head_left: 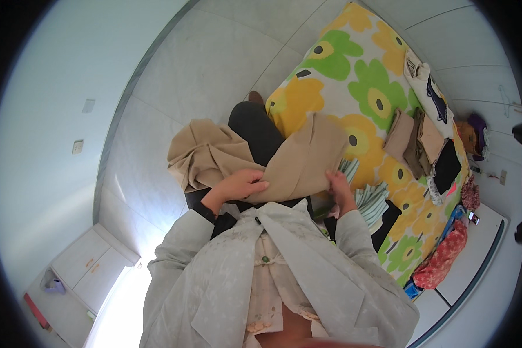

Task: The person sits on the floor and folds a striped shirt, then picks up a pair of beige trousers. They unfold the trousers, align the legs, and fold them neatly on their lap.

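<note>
A beige cloth garment (296,159), possibly trousers, lies across my dark-trousered lap. Its left part is bunched in loose folds, while the right part is smoother and reaches over the bed's edge. My left hand (242,185) is closed on the garment's near side around the middle, its fingers pointing right. At the near right corner my right hand (340,190) pinches the edge between thumb and fingers. Just beyond that hand, a green-and-white striped cloth (371,199) lies crumpled on the bed, partly hidden by my right forearm.
A bed with a green and yellow flowered cover (354,64) fills the right side. Folded brown garments (414,139), a white garment (426,93) and a black cloth (448,166) lie on it. A red patterned bundle (443,255) rests near the headboard. Low white cabinet (90,261) stands lower left.
</note>
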The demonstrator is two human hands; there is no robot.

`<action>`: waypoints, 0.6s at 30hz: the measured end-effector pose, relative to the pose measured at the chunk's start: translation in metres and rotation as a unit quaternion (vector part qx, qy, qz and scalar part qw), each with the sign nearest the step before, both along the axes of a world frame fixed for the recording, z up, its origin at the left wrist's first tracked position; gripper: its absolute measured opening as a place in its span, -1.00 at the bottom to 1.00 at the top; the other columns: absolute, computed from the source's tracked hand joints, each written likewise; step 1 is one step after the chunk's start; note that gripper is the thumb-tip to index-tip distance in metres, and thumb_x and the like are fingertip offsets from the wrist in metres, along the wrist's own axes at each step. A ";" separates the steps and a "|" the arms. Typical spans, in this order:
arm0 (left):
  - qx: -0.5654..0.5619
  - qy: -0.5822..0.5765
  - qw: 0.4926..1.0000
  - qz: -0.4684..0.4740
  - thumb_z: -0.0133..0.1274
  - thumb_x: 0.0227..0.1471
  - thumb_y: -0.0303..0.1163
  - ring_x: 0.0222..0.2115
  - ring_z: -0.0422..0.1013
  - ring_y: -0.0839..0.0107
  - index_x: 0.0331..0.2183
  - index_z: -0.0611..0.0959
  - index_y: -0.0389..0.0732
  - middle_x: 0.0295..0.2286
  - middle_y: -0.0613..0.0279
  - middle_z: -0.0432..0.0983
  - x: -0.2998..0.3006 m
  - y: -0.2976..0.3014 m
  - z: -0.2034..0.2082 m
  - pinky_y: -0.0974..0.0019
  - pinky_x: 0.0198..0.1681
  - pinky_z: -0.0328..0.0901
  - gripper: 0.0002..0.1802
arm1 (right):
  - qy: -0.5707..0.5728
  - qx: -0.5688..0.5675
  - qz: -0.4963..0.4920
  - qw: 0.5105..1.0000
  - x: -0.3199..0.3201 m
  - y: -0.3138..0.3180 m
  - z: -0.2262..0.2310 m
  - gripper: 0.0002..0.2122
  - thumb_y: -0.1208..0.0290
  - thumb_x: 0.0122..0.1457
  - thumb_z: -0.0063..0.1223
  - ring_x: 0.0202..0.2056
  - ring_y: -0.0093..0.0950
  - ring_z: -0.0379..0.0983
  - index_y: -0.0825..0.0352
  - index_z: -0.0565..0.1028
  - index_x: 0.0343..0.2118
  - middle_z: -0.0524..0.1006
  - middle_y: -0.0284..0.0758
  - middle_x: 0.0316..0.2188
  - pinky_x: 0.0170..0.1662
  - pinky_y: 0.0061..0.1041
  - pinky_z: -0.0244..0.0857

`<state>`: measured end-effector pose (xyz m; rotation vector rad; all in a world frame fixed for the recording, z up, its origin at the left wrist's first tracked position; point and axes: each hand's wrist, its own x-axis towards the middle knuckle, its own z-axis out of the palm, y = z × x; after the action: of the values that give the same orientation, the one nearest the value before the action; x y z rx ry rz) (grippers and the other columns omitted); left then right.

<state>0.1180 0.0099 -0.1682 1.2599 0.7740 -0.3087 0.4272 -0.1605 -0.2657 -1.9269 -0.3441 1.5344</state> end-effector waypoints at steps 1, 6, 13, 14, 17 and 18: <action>0.065 -0.043 0.997 -0.007 -0.02 0.13 -0.20 -0.56 0.25 0.51 -0.46 0.51 -0.26 -0.61 0.28 0.36 0.002 0.000 -0.003 0.37 -0.49 0.18 -0.70 | -0.071 -0.131 0.073 0.986 0.004 -0.007 -0.009 -0.70 0.24 0.13 0.04 -0.26 -0.31 0.51 0.32 0.49 -0.15 0.58 -0.29 -0.30 -0.20 -0.31 0.36; 0.234 -0.160 0.958 -0.043 -0.03 0.11 -0.19 -0.59 0.29 0.16 -0.53 0.49 -0.25 -0.60 0.02 0.35 0.010 -0.009 0.004 0.18 -0.47 0.20 -0.67 | -0.423 -0.033 0.302 0.854 0.023 0.005 -0.006 -0.73 0.26 -0.02 0.11 -0.35 -0.12 0.44 0.32 0.50 -0.30 0.53 -0.15 -0.43 -0.28 -0.18 0.31; 0.287 -0.199 0.920 -0.176 0.04 -0.03 -0.23 -0.50 0.37 -0.02 -0.60 0.41 -0.20 -0.61 0.03 0.39 0.031 -0.018 0.032 0.03 -0.47 0.21 -0.71 | -0.443 0.217 0.168 0.853 0.019 0.134 0.010 -0.69 0.19 0.02 0.11 -0.20 -0.20 0.43 0.30 0.48 -0.24 0.50 -0.17 -0.34 -0.17 -0.25 0.30; 0.290 -0.206 0.919 -0.169 0.04 -0.03 -0.23 -0.50 0.37 -0.02 -0.60 0.39 -0.20 -0.62 0.03 0.38 0.032 -0.019 0.033 0.02 -0.47 0.21 -0.71 | -0.430 0.226 0.160 0.859 0.016 0.144 0.007 -0.66 0.15 0.01 0.12 -0.20 -0.20 0.44 0.30 0.48 -0.24 0.51 -0.16 -0.34 -0.16 -0.25 0.31; 0.298 -0.188 0.921 -0.167 0.04 -0.03 -0.25 -0.49 0.37 -0.02 -0.60 0.40 -0.20 -0.61 0.03 0.39 0.029 -0.019 0.033 0.01 -0.46 0.21 -0.72 | -0.412 -0.015 0.295 0.862 0.017 0.156 -0.002 -0.59 0.05 -0.05 0.16 -0.18 -0.20 0.45 0.31 0.51 -0.27 0.53 -0.12 -0.29 -0.13 -0.25 0.31; 0.300 -0.168 0.922 -0.180 0.04 -0.03 -0.25 -0.49 0.37 -0.02 -0.59 0.40 -0.20 -0.61 0.03 0.39 0.028 -0.019 0.031 0.01 -0.45 0.21 -0.73 | -0.401 -0.037 0.326 0.856 0.016 0.157 -0.007 -0.56 0.02 -0.07 0.17 -0.21 -0.20 0.46 0.33 0.51 -0.27 0.53 -0.11 -0.30 -0.15 -0.26 0.32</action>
<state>0.1459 -0.0087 -0.1367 1.9830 0.3361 -0.1403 0.4437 -0.0037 -0.2730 -2.6028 -1.4341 0.9884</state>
